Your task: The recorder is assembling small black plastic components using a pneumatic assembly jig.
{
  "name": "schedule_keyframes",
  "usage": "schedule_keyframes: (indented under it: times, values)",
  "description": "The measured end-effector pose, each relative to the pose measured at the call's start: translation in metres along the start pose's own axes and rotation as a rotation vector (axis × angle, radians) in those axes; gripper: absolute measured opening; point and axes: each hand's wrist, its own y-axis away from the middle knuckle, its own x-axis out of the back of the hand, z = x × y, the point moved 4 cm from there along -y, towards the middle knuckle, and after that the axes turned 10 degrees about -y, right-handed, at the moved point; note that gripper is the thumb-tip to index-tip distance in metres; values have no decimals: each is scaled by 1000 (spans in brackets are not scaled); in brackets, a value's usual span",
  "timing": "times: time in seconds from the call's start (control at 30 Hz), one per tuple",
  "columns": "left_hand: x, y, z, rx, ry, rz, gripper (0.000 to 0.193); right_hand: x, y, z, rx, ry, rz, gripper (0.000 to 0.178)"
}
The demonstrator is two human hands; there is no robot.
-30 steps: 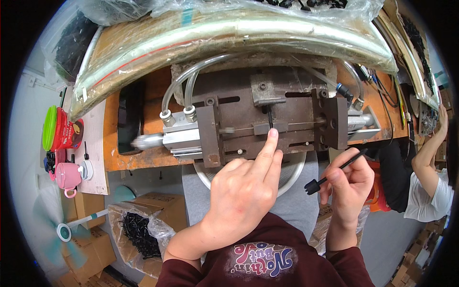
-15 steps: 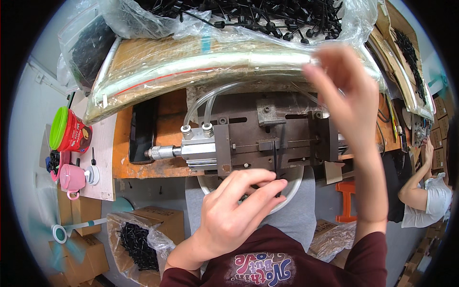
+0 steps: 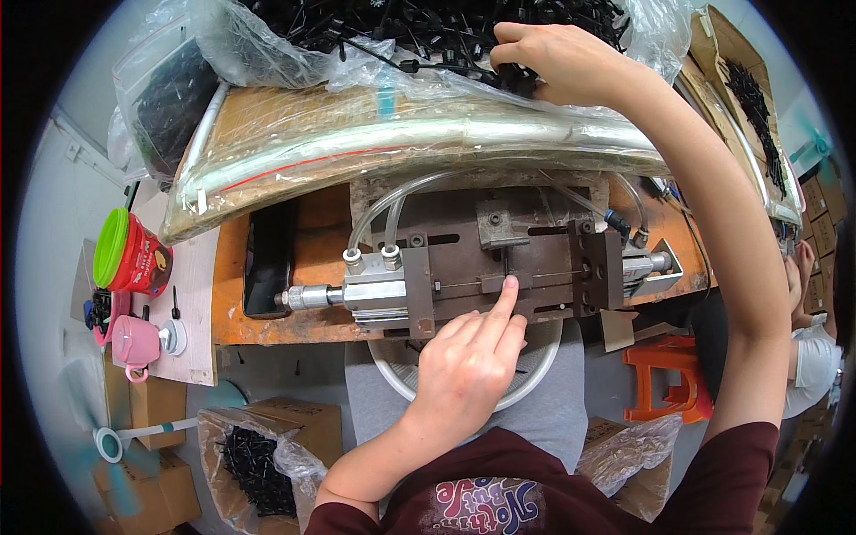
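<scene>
My left hand (image 3: 468,361) reaches over the front of a metal clamping fixture (image 3: 464,254), its index finger stretched out. That fingertip presses on the small block (image 3: 493,283) in the fixture's middle, at the near end of a thin black rod-like part (image 3: 506,259). Nothing is gripped in this hand. My right hand (image 3: 566,67) is at the far side, in a heap of thin black plastic parts (image 3: 419,27) with knobbed ends. Its fingers curl round some of the black pieces; how many is hidden.
Clear air hoses (image 3: 392,209) run to the fixture's cylinders. A plastic-wrapped cardboard edge (image 3: 428,134) borders the heap. Below the fixture, a white-rimmed bin (image 3: 544,366) rests at my lap. Left are a red tub (image 3: 147,259) and pink mug (image 3: 135,337); right, an orange stool (image 3: 660,374) and another person (image 3: 807,357).
My right hand has moved up and left into the heap of black parts. My left hand has shifted forward, from a pinch at a thin black part to an outstretched index finger on the block.
</scene>
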Motion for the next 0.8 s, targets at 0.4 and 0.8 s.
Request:
schedule_keyframes:
  times: [0.4,0.8]
  values:
    - [-1,1,-1,0,7,-7,24,31,28,17,-4,-359,314,22]
    - [21,2,10,-51,215,-74,26,29,78,72,-559,-1438,605,22]
